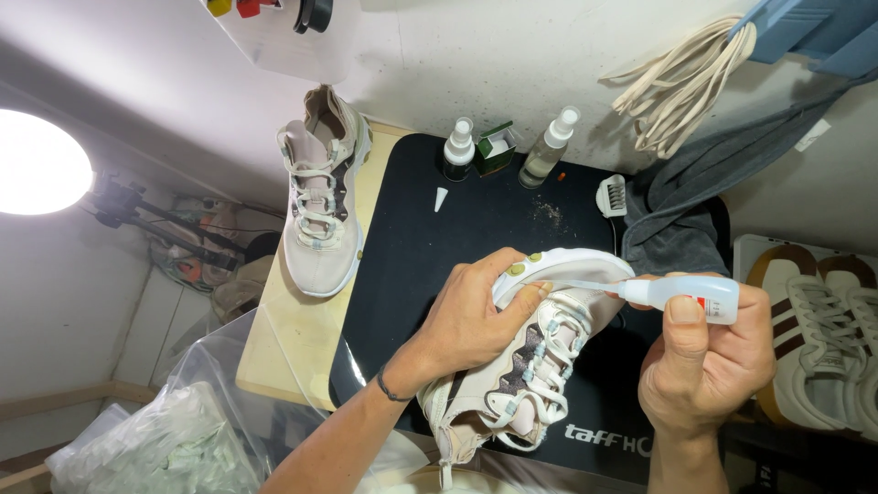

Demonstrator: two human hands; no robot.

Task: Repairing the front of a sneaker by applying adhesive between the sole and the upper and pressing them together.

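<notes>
Left hand (471,316): we've got it clamped round the toe end of the shoe (521,366), fingers curled over the sole edge, thumb side on the upper. Shoe's held tilted, above the black mat (412,247), not resting flat.
Right hand (704,361): closed on a small clear glue bottle (690,295), thumb on top, nozzle touching the white sole rim (567,270) near the toe.
Risk, squeeze: w/ thumb pressing that hard we could push out too much; glue would likely run down onto the laces (549,352) & mesh upper just below the nozzle.
Risk, skin: left fingertips (540,288) sit just beside the nozzle tip. Any overflow prob reaches them & bonds skin to sole.
Risk, slip: shoe's only steadied by one hand; if it twists, the nozzle skids off the seam & smears the sole face.
Risk, drip: drops would land on the mat, maybe on the grey cloth (677,229) next to the shoe.
Nearby, not in play: second shoe (322,197) on the counter (283,338), two spray bottles (459,146), small brush (611,195), loose laces bundle (681,87), striped sneakers (814,338) at right. Well apart, low risk.
Can't tell: how full the bottle is.
</notes>
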